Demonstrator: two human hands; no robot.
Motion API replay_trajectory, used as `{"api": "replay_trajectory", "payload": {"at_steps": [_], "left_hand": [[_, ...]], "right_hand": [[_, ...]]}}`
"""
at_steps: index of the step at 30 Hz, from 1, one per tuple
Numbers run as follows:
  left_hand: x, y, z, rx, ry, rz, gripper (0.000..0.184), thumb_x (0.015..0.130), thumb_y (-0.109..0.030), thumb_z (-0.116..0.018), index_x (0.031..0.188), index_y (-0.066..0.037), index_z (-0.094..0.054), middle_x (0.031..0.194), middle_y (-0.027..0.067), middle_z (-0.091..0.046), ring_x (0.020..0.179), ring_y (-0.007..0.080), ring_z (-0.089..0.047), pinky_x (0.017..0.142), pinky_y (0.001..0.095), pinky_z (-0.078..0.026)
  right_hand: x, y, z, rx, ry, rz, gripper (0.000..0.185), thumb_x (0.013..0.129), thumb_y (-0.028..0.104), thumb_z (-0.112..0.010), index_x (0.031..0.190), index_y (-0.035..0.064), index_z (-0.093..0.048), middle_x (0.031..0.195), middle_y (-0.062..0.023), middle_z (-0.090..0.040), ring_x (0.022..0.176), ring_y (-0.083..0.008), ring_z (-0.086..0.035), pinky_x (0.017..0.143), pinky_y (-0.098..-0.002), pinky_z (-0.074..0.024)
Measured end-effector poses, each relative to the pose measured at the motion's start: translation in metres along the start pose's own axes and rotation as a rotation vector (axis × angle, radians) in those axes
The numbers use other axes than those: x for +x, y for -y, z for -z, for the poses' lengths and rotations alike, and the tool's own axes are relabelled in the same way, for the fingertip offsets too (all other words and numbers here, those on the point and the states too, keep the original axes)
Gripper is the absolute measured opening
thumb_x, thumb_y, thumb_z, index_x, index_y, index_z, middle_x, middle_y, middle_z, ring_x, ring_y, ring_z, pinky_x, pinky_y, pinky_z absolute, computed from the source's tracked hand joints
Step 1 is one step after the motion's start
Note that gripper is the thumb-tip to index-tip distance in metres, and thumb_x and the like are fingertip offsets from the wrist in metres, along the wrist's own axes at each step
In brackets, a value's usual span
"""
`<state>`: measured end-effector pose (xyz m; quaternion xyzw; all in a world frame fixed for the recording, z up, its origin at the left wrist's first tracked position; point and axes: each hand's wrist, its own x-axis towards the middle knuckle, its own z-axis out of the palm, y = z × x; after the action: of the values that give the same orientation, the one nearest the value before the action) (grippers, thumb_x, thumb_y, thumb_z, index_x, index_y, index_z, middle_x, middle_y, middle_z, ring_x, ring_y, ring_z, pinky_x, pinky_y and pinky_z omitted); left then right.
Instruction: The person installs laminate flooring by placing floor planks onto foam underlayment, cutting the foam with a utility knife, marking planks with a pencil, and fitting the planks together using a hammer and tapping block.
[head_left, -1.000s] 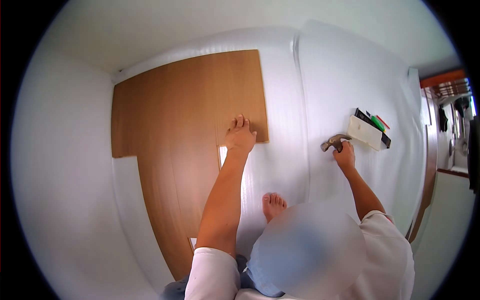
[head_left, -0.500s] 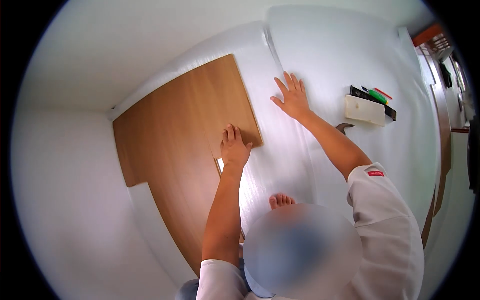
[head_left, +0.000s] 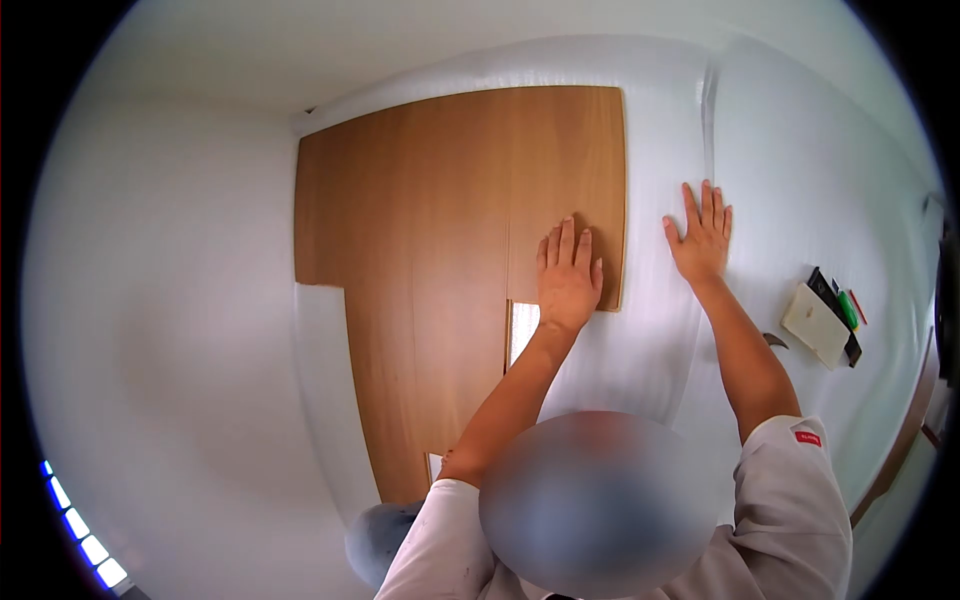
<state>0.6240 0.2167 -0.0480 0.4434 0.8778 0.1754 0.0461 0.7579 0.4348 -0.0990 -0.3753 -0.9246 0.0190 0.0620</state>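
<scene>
My left hand [head_left: 570, 285] lies flat with fingers stretched out on the short end plank of the wood-look floor boards [head_left: 430, 200], near the plank's lower right corner. To the right, my right hand [head_left: 703, 240] rests palm down on the silvery underlay sheet [head_left: 660, 130], its fingertips by a raised seam [head_left: 709, 110] in the sheet. Neither hand grips anything. The boards' joints run away from me, and their ends are stepped. A blurred oval at the bottom hides part of the floor and my body.
Right of my right arm lie a pale block [head_left: 814, 325], a black straight bar [head_left: 835, 310], a green-handled tool [head_left: 849, 309] and a thin red stick [head_left: 859, 306]. A curved dark metal claw [head_left: 774, 341] shows beside my forearm. A white wall [head_left: 170, 260] bounds the left.
My view has swung, so boards and tools appear further right or turned. My left hand stays on the end plank. The fingers of my right hand are closer together on the underlay.
</scene>
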Motion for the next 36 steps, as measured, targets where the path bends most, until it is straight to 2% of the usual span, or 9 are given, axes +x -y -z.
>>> {"api": "replay_trajectory", "payload": {"at_steps": [5, 8, 17, 24, 27, 29, 32, 36], "left_hand": [[0.027, 0.024, -0.008, 0.055, -0.089, 0.027, 0.051, 0.096, -0.026, -0.06, 0.142, -0.005, -0.052, 0.158, 0.0231, -0.035, 0.145, 0.0402, -0.034, 0.121, 0.0538, -0.026], [0.035, 0.038, -0.011, 0.055, -0.152, 0.122, 0.051, 0.098, -0.027, -0.059, 0.144, -0.009, -0.051, 0.159, 0.0222, -0.034, 0.145, 0.0426, -0.033, 0.12, 0.0556, -0.026], [0.026, 0.051, -0.017, 0.072, -0.157, 0.147, 0.053, 0.099, -0.033, -0.056, 0.146, -0.009, -0.05, 0.159, 0.0251, -0.031, 0.145, 0.0442, -0.033, 0.12, 0.0583, -0.024], [0.024, 0.052, -0.011, 0.05, -0.124, 0.104, 0.054, 0.098, -0.031, -0.056, 0.146, -0.007, -0.049, 0.159, 0.0248, -0.032, 0.144, 0.0435, -0.033, 0.121, 0.0578, -0.022], [0.033, 0.049, -0.009, -0.005, -0.109, -0.014, 0.052, 0.095, -0.025, -0.06, 0.143, -0.005, -0.051, 0.156, 0.0237, -0.036, 0.141, 0.0429, -0.037, 0.119, 0.0578, -0.026], [0.049, 0.046, -0.013, -0.09, -0.123, -0.247, 0.051, 0.093, -0.02, -0.064, 0.14, -0.004, -0.053, 0.153, 0.0224, -0.039, 0.139, 0.0415, -0.039, 0.117, 0.057, -0.03], [0.088, 0.034, -0.005, -0.081, -0.003, -0.378, 0.047, 0.091, -0.017, -0.065, 0.136, -0.004, -0.056, 0.152, 0.0219, -0.041, 0.137, 0.0406, -0.041, 0.114, 0.0558, -0.035], [0.118, 0.012, -0.008, -0.2, 0.059, -0.47, 0.043, 0.093, -0.015, -0.065, 0.134, -0.007, -0.058, 0.15, 0.0174, -0.045, 0.133, 0.0401, -0.046, 0.111, 0.0518, -0.039]], "right_hand": [[0.002, 0.0, 0.002, 0.042, -0.024, 0.035, 0.066, 0.099, 0.049, -0.054, 0.157, 0.0213, -0.038, 0.166, -0.0113, -0.027, 0.154, -0.0323, -0.022, 0.126, -0.0516, -0.0123], [0.003, -0.001, 0.005, 0.057, -0.028, 0.034, 0.067, 0.098, 0.048, -0.056, 0.157, 0.0209, -0.039, 0.166, -0.0116, -0.027, 0.153, -0.0329, -0.023, 0.126, -0.0522, -0.0132], [0.002, -0.001, 0.001, 0.039, -0.032, 0.033, 0.066, 0.098, 0.046, -0.057, 0.156, 0.0204, -0.041, 0.166, -0.0117, -0.028, 0.153, -0.033, -0.023, 0.125, -0.053, -0.0147], [0.002, 0.001, 0.003, 0.042, -0.015, 0.01, 0.065, 0.098, 0.047, -0.057, 0.156, 0.0204, -0.041, 0.165, -0.012, -0.029, 0.153, -0.0331, -0.023, 0.126, -0.0521, -0.014], [0.004, 0.003, 0.008, 0.038, -0.004, 0.002, 0.065, 0.098, 0.047, -0.057, 0.155, 0.0195, -0.041, 0.165, -0.0126, -0.029, 0.153, -0.0334, -0.024, 0.125, -0.0523, -0.0142], [0.002, 0.003, 0.009, 0.025, 0.009, -0.027, 0.066, 0.098, 0.047, -0.057, 0.155, 0.019, -0.042, 0.165, -0.013, -0.029, 0.153, -0.0336, -0.024, 0.125, -0.0528, -0.0145], [0.003, 0.002, 0.012, 0.126, -0.039, 0.019, 0.067, 0.095, 0.045, -0.059, 0.154, 0.0181, -0.044, 0.165, -0.0142, -0.029, 0.152, -0.0345, -0.025, 0.124, -0.0551, -0.0165], [0.004, 0.002, 0.017, 0.142, 0.065, -0.023, 0.068, 0.094, 0.045, -0.062, 0.154, 0.0191, -0.043, 0.165, -0.0131, -0.027, 0.153, -0.034, -0.023, 0.125, -0.0544, -0.0149]]}}
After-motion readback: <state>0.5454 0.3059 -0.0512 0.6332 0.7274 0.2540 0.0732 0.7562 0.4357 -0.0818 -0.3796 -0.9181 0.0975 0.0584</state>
